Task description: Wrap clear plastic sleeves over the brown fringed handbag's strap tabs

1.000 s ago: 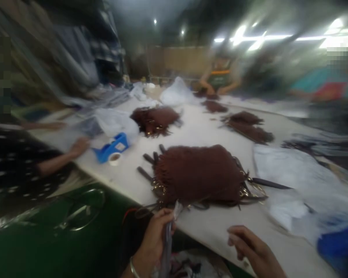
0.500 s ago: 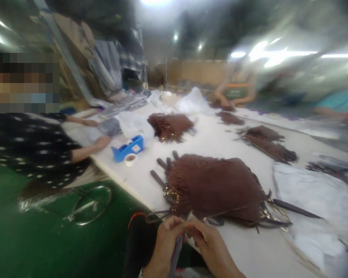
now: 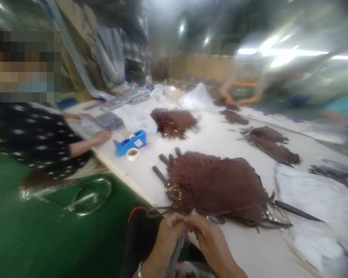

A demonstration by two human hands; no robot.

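My left hand [image 3: 168, 236] and my right hand [image 3: 208, 237] meet at the table's near edge, fingertips together. A limp grey strip [image 3: 176, 253], perhaps cloth or thin wrapping, hangs from my left fingers down along the wrist. My right fingers are closed too, curled over so that what they pinch is hidden. Just beyond both hands lies a stack of brown fringed bags [image 3: 220, 185], with gold-coloured metal fittings and dark straps at its ends. A thin strap loop [image 3: 158, 211] sticks out close to my left hand.
A blue tape dispenser [image 3: 131, 143] and a tape roll [image 3: 132, 154] stand at the table's left edge. More brown bags [image 3: 176, 120] lie farther back. White sheets [image 3: 313, 193] cover the right side. A co-worker in a dotted top [image 3: 31, 139] handles grey packaging [image 3: 108, 120] at left.
My hands stay together in nearly the same place, the right fingers curled slightly further over. The view has shifted a little. The co-worker's far hand at left has drawn back along the grey packaging.
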